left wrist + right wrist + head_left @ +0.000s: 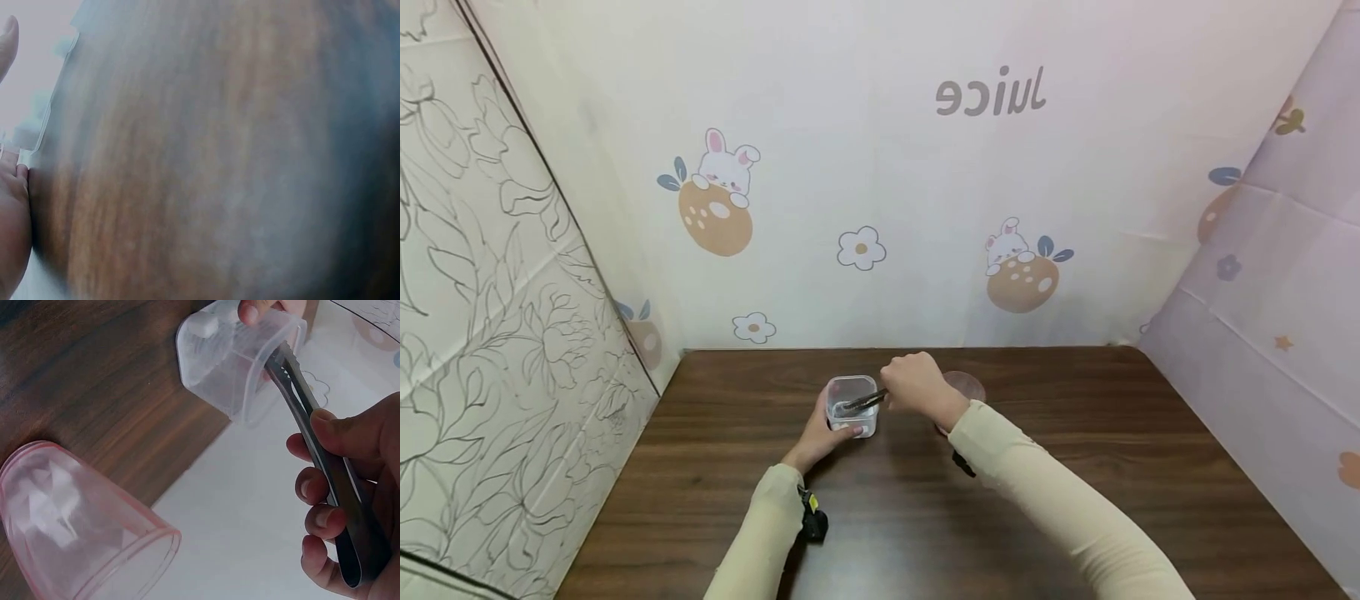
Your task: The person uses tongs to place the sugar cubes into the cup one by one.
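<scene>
My left hand (820, 437) grips a clear square plastic container (852, 386) on the table from its left and near side. Small white lumps (202, 325) show through the wall near its bottom; their kind is unclear. Metal tongs (357, 547) are in my right hand (919, 385), thumb on one arm and fingers curled round the other. Their tips reach in through the container's mouth, and whether they pinch anything is hidden. In the left wrist view, only part of the left hand (11, 212) shows beside the blurred, overbright container.
A transparent pink cup (78, 512) stands on the dark wooden table (737, 508) just right of the container, partly behind my right wrist. A patterned cloth wall (917, 292) closes the table's back edge, with more cloth at both sides.
</scene>
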`<control>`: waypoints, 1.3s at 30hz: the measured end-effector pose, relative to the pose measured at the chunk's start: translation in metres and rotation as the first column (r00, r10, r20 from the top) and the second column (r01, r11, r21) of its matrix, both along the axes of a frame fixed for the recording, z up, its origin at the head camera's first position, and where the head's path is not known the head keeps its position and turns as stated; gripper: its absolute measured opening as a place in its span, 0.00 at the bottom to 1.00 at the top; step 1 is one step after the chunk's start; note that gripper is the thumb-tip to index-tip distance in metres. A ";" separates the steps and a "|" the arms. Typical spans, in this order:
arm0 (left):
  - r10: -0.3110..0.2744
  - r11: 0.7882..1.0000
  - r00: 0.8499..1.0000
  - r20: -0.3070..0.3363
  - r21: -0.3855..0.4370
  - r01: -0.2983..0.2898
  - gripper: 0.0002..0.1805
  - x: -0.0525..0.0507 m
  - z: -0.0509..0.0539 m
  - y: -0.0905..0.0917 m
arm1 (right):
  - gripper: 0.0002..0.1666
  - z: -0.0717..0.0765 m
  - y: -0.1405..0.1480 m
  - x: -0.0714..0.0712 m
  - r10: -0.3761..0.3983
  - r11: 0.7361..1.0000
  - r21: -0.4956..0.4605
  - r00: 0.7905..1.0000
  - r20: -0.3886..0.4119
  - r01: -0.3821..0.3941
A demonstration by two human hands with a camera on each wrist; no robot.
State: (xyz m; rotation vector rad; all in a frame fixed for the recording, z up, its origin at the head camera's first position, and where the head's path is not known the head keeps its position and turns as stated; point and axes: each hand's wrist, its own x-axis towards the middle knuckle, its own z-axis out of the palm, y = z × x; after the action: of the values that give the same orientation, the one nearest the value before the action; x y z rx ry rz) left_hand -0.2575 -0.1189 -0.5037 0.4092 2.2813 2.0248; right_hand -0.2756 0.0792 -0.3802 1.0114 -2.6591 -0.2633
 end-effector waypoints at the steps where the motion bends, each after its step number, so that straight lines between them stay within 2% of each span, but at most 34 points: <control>1: -0.002 1.000 1.000 0.004 0.000 0.002 0.52 0.000 0.000 0.000 | 0.21 -0.001 -0.001 0.000 0.002 1.000 0.002 1.000 -0.002 -0.002; 7: 0.003 1.000 1.000 0.001 0.012 -0.003 0.51 0.000 0.001 0.001 | 0.20 -0.006 -0.008 -0.002 0.016 1.000 0.004 1.000 -0.025 -0.016; 17: -0.024 0.997 1.000 -0.005 0.075 0.025 0.52 0.000 -0.002 0.001 | 0.11 -0.012 -0.018 0.000 0.005 0.998 0.058 1.000 -0.014 -0.005; 20: -0.017 0.996 1.000 -0.005 0.087 0.017 0.52 -0.003 -0.006 0.001 | 0.11 -0.011 -0.020 0.001 0.016 0.998 0.067 0.999 -0.036 -0.013; 24: 0.002 0.997 1.000 -0.015 0.080 0.000 0.53 -0.011 -0.022 0.001 | 0.13 -0.010 -0.022 0.002 0.030 0.996 0.081 0.998 -0.060 -0.025; 27: 0.008 0.998 1.000 -0.024 0.065 -0.006 0.53 -0.009 -0.021 0.001 | 0.14 -0.012 -0.022 0.001 0.036 0.996 0.090 0.997 -0.072 -0.029; 31: 0.002 0.998 1.000 -0.012 0.066 -0.001 0.52 -0.004 -0.009 0.000 | 0.13 -0.014 -0.023 -0.001 0.027 0.995 0.095 0.997 -0.070 -0.020; 36: -0.008 0.997 1.000 -0.012 0.079 0.009 0.52 -0.010 -0.017 0.000 | 0.10 -0.011 -0.026 0.000 -0.005 0.993 0.122 1.000 -0.025 0.008; 39: -0.008 0.997 1.000 -0.014 0.082 0.009 0.52 -0.010 -0.017 0.000 | 0.09 -0.011 -0.028 -0.001 -0.023 0.990 0.136 1.000 -0.003 0.023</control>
State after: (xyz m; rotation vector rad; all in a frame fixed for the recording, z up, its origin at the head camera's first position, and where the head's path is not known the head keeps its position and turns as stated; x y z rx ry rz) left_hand -0.2672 -0.1193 -0.5206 0.4384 2.2053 2.1242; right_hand -0.2763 0.0514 -0.3907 1.0205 -2.6833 -0.4554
